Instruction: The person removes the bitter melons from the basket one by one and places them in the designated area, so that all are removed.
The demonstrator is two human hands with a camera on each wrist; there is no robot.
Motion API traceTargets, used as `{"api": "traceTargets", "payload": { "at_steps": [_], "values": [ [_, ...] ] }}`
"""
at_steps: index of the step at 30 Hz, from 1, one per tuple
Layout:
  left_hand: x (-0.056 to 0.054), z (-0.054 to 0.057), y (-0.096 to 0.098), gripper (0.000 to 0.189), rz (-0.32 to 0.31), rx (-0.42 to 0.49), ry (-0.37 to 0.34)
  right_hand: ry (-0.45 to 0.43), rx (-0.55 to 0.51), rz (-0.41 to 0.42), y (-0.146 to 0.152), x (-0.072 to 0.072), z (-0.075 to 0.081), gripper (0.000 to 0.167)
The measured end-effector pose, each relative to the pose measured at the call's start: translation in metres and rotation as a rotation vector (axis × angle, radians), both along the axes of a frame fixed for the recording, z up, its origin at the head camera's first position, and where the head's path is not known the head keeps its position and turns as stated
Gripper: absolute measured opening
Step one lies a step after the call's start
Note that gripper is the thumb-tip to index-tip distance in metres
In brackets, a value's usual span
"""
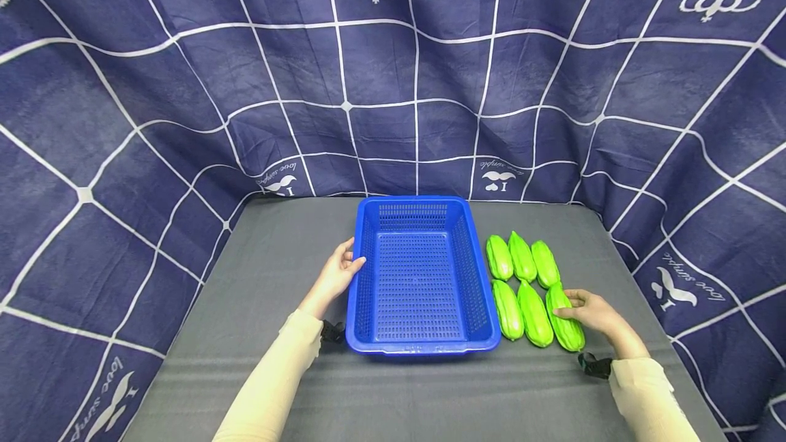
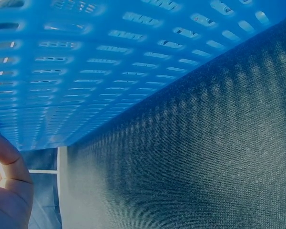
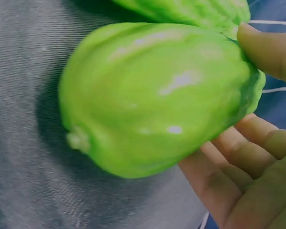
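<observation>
A blue plastic basket (image 1: 424, 347) with slotted walls stands on the grey cloth in the head view. My left hand (image 1: 333, 277) grips its left rim, thumb on top and fingers against the outer wall. In the left wrist view, that hand (image 2: 10, 191) shows only partly at the edge, beside the perforated wall (image 2: 100, 71). To the basket's right lie several green papayas (image 1: 507, 309) in two rows. My right hand (image 1: 589, 314) holds the nearest right papaya (image 1: 571, 336), thumb on one side and fingers on the other. The right wrist view shows this papaya (image 3: 152, 100) close up, stem end outward.
Grey cloth (image 1: 264, 251) covers the table. A navy curtain (image 1: 381, 67) with white lines hangs behind and along both sides. Another papaya (image 3: 190, 10) lies right alongside the held one. Dark wrist straps (image 1: 594, 365) sit near both sleeves.
</observation>
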State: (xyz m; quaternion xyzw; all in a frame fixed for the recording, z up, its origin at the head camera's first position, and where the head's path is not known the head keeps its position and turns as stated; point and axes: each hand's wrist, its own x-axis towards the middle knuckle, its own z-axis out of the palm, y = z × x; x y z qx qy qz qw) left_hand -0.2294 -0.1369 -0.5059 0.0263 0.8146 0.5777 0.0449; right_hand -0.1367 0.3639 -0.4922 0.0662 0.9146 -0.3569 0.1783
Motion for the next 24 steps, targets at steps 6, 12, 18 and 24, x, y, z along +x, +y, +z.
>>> {"api": "traceTargets", "payload": {
  "at_steps": [6, 12, 18, 24],
  "values": [
    [0.0, 0.001, 0.0, 0.06, -0.001, 0.003, -0.002, 0.029, -0.026, -0.046, 0.0, 0.005, -0.012, 0.074],
    [0.016, 0.034, 0.006, 0.057, -0.03, 0.0, 0.001, 0.034, -0.031, -0.074, -0.004, 0.01, -0.017, 0.074],
    [0.008, 0.019, 0.004, 0.059, -0.012, 0.009, -0.005, 0.051, -0.025, -0.097, -0.004, 0.011, -0.024, 0.074],
    [-0.001, -0.001, 0.001, 0.06, 0.014, -0.002, -0.01, 0.059, -0.044, -0.121, -0.005, 0.015, -0.03, 0.077]
  ]
}}
